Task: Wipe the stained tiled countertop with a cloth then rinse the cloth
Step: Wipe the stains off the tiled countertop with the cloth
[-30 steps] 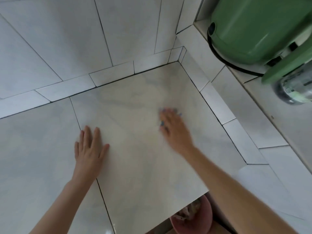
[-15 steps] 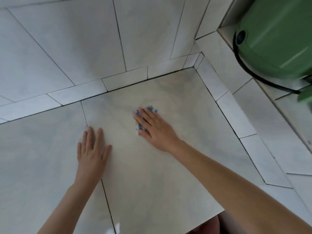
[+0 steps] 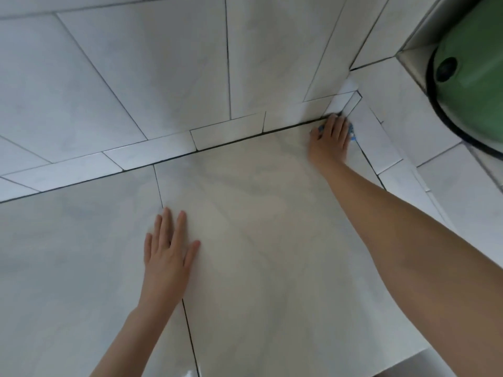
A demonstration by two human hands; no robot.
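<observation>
The tiled countertop [image 3: 258, 240] is pale marbled tile with dark grout lines. My right hand [image 3: 330, 140] presses flat on a blue cloth [image 3: 351, 133] in the far right corner, where the counter meets the tiled walls. Only a small blue edge of the cloth shows beside my fingers; the rest is hidden under the hand. My left hand [image 3: 168, 254] lies flat on the counter with fingers spread, near a grout line at the lower middle, holding nothing.
A tiled wall [image 3: 163, 77] rises behind the counter with a low tile skirting [image 3: 152, 156] along its base. A large green container [image 3: 473, 77] with a black rim stands on a raised tiled ledge at the upper right. The counter's front edge runs at the lower right.
My right hand has slid the cloth from the middle of the tile to the far right corner. My left hand has stayed flat in place. The view has shifted.
</observation>
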